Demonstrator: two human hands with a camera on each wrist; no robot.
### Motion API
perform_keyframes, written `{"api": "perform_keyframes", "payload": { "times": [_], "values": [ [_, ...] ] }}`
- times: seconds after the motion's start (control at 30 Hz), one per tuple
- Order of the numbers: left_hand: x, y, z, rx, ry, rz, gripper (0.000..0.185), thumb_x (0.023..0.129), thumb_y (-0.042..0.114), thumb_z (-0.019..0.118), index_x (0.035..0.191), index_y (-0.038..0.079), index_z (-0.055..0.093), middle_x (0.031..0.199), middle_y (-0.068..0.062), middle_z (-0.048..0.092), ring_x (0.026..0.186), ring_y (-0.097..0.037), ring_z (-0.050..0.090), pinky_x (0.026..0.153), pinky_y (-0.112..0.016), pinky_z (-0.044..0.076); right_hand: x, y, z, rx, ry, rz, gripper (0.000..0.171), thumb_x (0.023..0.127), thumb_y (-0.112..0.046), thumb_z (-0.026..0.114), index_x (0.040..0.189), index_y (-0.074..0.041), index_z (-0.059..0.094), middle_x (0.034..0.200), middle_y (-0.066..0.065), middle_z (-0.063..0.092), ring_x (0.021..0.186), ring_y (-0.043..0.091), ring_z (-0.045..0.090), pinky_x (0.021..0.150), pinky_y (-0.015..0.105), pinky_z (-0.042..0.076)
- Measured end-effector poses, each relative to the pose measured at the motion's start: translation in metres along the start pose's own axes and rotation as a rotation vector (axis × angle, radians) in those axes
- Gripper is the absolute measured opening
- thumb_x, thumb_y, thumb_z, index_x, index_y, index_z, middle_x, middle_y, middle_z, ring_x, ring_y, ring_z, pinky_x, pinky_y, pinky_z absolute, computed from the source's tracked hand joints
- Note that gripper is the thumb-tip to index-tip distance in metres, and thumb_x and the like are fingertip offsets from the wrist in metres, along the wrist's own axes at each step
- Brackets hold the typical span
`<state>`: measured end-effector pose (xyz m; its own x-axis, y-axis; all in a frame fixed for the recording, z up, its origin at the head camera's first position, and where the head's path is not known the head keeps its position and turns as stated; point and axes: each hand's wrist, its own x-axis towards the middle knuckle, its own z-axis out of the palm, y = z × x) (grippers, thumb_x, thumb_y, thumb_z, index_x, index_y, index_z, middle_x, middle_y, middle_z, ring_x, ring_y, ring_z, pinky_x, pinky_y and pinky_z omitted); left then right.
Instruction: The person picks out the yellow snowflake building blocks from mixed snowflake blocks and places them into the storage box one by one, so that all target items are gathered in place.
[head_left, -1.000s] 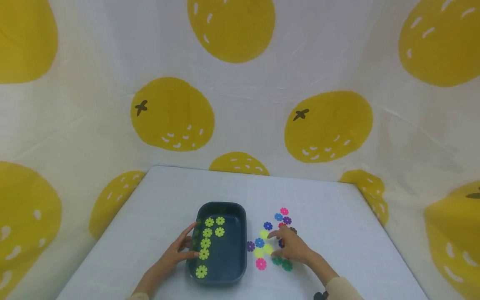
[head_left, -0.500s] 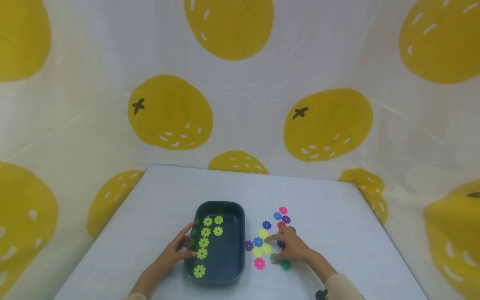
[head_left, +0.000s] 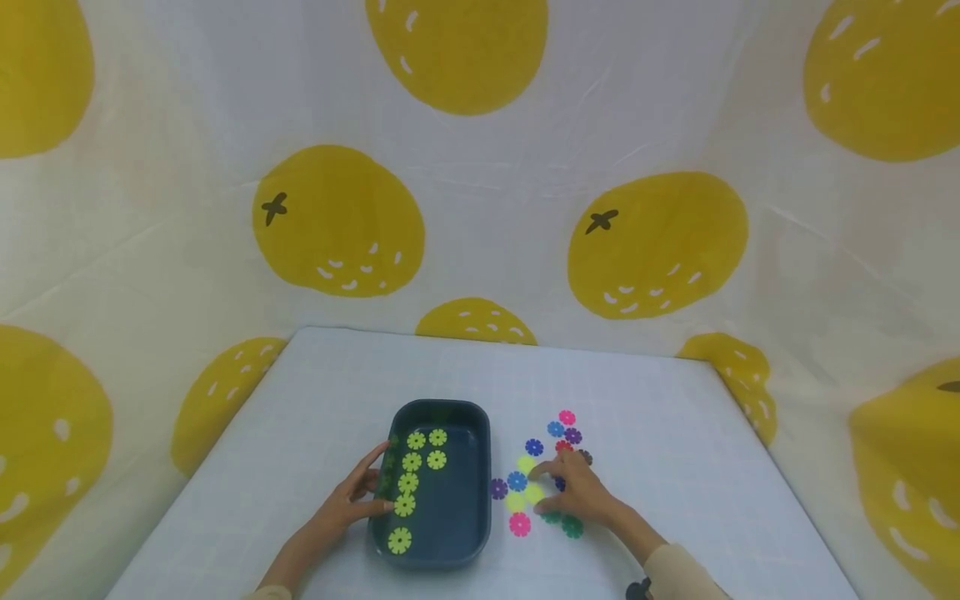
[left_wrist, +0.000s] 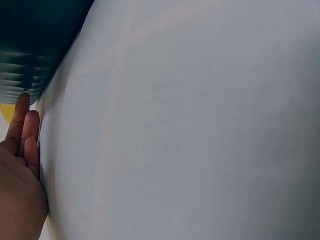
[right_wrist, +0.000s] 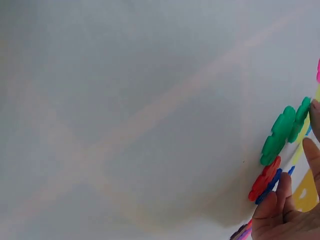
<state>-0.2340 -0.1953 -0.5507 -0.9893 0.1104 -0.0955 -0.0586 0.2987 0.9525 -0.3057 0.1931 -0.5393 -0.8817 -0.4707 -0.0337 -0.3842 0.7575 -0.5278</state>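
Observation:
My left hand (head_left: 341,510) holds the left side of a dark blue-green tray (head_left: 453,529), thumb over the rim and fingers along the outer wall. Several yellow-green notched plastic discs, like this one (head_left: 400,541), lie in its left half. Right of the tray, my right hand (head_left: 583,493) hovers low over loose discs, thumb and index finger apart around a yellow disc (head_left: 534,495). Whether they touch it is unclear. Close by lie another yellow disc (head_left: 515,502), a light blue one (head_left: 517,481) and a pink one (head_left: 520,524). Green discs (right_wrist: 278,135) sit under the hand in the right wrist view.
A purple disc (head_left: 499,489) lies close to the tray's right wall. Farther back are a dark blue disc (head_left: 534,447), a red disc (head_left: 564,447) and a pink disc (head_left: 567,417). A fruit-printed cloth (head_left: 495,250) hangs behind the white table (head_left: 360,367).
My right thumb and index finger shift slightly among the yellow and green discs and stay spread. The left hand keeps its place on the tray. The head view tilts a little.

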Motion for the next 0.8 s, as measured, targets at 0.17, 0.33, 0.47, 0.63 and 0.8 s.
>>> {"api": "perform_keyframes", "payload": {
  "times": [0.17, 0.33, 0.47, 0.63, 0.8],
  "values": [
    [0.001, 0.000, 0.000, 0.008, 0.001, 0.025, 0.082, 0.077, 0.021, 0.072, 0.144, 0.035, 0.026, 0.123, -0.011, 0.052, 0.102, -0.021, 0.052, 0.101, -0.058, 0.030, 0.001, -0.004, 0.004, 0.043, 0.048, 0.046, 0.036, 0.071, -0.031, 0.078, 0.105, -0.027, 0.066, 0.098, 0.000, 0.049, 0.095, 0.018, 0.046, 0.080, 0.044, 0.048],
    [0.001, -0.002, 0.000, 0.003, 0.002, 0.011, 0.083, 0.077, 0.022, 0.073, 0.144, 0.036, 0.025, 0.125, -0.011, 0.052, 0.104, -0.022, 0.051, 0.102, -0.060, 0.027, 0.003, -0.008, 0.006, 0.064, 0.071, 0.049, 0.033, 0.071, -0.023, 0.078, 0.101, -0.023, 0.067, 0.098, 0.001, 0.052, 0.093, 0.019, 0.049, 0.079, 0.043, 0.048],
    [0.002, -0.002, 0.000, -0.004, 0.003, -0.008, 0.085, 0.075, 0.023, 0.074, 0.142, 0.040, 0.026, 0.125, -0.010, 0.052, 0.104, -0.022, 0.051, 0.103, -0.063, 0.024, 0.004, -0.009, 0.008, 0.095, 0.081, 0.034, 0.027, 0.070, -0.016, 0.078, 0.096, -0.018, 0.070, 0.095, 0.000, 0.055, 0.091, 0.019, 0.051, 0.080, 0.041, 0.048],
    [0.002, -0.003, 0.000, -0.010, -0.005, -0.024, 0.084, 0.076, 0.023, 0.074, 0.142, 0.041, 0.026, 0.126, -0.010, 0.052, 0.106, -0.022, 0.051, 0.101, -0.065, 0.023, 0.004, -0.009, 0.013, 0.075, 0.091, 0.029, 0.025, 0.070, -0.016, 0.078, 0.091, -0.016, 0.064, 0.086, -0.005, 0.053, 0.083, 0.014, 0.048, 0.074, 0.033, 0.048],
    [0.000, 0.000, 0.000, -0.006, -0.012, -0.032, 0.083, 0.076, 0.023, 0.073, 0.142, 0.041, 0.025, 0.126, -0.011, 0.051, 0.106, -0.022, 0.051, 0.100, -0.065, 0.024, 0.002, -0.013, 0.016, 0.052, 0.099, 0.072, 0.028, 0.071, -0.017, 0.077, 0.091, -0.018, 0.057, 0.082, -0.005, 0.053, 0.076, 0.012, 0.047, 0.068, 0.030, 0.049]
  ]
}}
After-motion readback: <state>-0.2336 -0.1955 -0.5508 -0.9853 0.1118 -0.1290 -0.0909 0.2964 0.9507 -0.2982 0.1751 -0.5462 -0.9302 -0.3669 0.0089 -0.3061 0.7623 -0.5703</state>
